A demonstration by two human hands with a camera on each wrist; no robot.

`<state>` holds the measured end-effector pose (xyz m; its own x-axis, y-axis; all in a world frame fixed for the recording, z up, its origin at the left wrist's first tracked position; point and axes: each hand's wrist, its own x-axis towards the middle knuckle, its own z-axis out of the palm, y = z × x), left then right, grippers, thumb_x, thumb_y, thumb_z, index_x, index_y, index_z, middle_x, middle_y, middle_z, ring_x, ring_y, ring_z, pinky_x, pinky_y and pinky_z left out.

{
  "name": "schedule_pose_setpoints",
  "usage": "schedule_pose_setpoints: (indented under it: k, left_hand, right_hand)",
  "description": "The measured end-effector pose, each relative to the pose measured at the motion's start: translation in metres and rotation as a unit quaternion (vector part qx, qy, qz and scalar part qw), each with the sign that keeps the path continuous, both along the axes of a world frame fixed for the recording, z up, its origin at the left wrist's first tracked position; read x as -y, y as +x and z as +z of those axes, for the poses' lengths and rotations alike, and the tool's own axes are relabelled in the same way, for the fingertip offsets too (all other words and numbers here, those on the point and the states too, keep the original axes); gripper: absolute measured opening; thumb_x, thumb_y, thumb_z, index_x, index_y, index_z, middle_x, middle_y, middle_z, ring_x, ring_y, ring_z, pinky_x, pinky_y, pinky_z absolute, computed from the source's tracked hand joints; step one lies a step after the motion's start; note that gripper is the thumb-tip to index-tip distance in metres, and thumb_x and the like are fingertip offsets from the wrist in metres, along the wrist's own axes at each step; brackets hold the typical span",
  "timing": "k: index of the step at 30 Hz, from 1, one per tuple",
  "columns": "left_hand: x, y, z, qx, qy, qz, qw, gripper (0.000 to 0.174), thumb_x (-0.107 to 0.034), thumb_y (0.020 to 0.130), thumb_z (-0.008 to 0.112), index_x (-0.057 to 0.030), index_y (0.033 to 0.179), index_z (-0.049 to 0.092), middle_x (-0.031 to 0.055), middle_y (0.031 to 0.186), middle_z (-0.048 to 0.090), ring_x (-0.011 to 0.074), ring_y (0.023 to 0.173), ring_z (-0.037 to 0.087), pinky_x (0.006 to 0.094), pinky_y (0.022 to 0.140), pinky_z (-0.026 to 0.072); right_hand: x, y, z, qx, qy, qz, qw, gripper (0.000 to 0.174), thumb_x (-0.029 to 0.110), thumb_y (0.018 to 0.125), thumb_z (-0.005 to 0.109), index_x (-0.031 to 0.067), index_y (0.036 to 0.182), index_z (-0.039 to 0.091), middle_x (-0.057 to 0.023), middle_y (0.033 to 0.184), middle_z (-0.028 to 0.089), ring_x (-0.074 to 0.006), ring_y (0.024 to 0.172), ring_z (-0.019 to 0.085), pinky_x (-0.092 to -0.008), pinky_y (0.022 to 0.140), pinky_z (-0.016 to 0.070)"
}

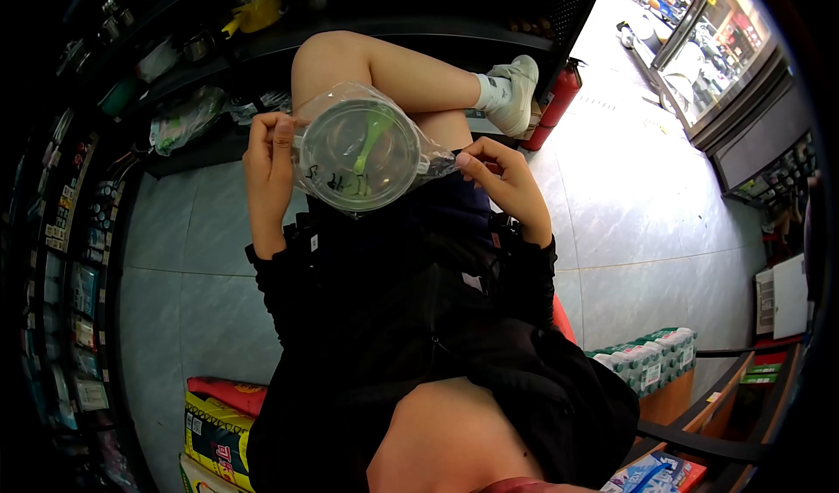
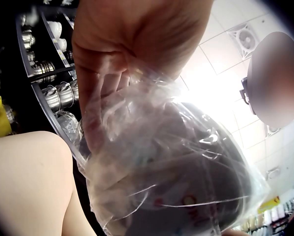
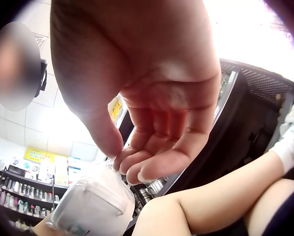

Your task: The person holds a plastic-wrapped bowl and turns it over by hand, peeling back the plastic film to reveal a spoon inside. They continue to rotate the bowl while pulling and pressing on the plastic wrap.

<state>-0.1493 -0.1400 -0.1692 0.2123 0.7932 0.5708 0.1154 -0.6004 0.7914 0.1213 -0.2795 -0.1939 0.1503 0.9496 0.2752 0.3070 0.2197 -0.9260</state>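
Note:
A round, see-through lidded container (image 1: 358, 154) with a green item (image 1: 374, 139) visible in it sits inside a clear plastic bag (image 1: 440, 163) above the lap. The left hand (image 1: 270, 165) grips the bag and container edge at the left. At the right, the right hand (image 1: 509, 183) pinches the bag's gathered end between thumb and fingers. Crinkled bag plastic (image 2: 137, 147) covers part of the left hand (image 2: 137, 44) in the left wrist view. In the right wrist view, the right hand (image 3: 147, 93) has its fingertips together above the bagged container (image 3: 95, 204).
Crossed legs (image 1: 398, 73) lie just beyond the container. Dark shelves (image 1: 166, 82) with kitchenware stand ahead and at the left. A red fire extinguisher (image 1: 559, 100) is near the shoe (image 1: 516, 95). Packed bottles (image 1: 651, 360) are at the lower right, bright bags (image 1: 218, 432) at the lower left.

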Motion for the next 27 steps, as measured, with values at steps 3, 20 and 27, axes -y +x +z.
schedule_pose_setpoints:
  k: [3,20,27]
  left_hand:
    - [0.001,0.001,0.0,0.016,-0.002,-0.006,1.0,0.031,-0.033,0.099,0.047,-0.0038,0.095,0.054,0.0016,0.085,0.067,0.0043,0.059,0.044,0.0201,0.054,0.0375]
    - [-0.007,0.005,-0.008,0.022,-0.029,0.02,0.999,0.03,-0.029,0.098,0.048,-0.002,0.09,0.056,0.0006,0.077,0.057,0.006,0.065,0.042,0.0217,0.059,0.0363]
    - [-0.006,0.007,-0.008,0.012,-0.047,0.03,0.998,0.032,-0.031,0.098,0.048,-0.002,0.089,0.056,-0.0022,0.067,0.05,0.0048,0.061,0.037,0.0213,0.055,0.0322]
  right_hand:
    - [0.0,0.001,-0.002,0.027,0.033,0.0,0.999,0.019,0.021,0.09,0.062,0.0026,0.086,0.06,0.0018,0.075,0.056,-0.0051,0.07,0.052,-0.0211,0.063,0.0415]
    - [-0.001,-0.011,0.005,0.03,0.146,-0.059,0.987,0.011,0.006,0.086,0.06,0.0011,0.08,0.053,0.0001,0.078,0.05,-0.007,0.073,0.048,-0.0216,0.067,0.041]
    - [0.0,-0.01,0.004,0.065,0.136,-0.07,0.986,0.015,0.005,0.084,0.062,0.0007,0.075,0.051,-0.0001,0.076,0.048,-0.0071,0.071,0.049,-0.0211,0.064,0.0409]
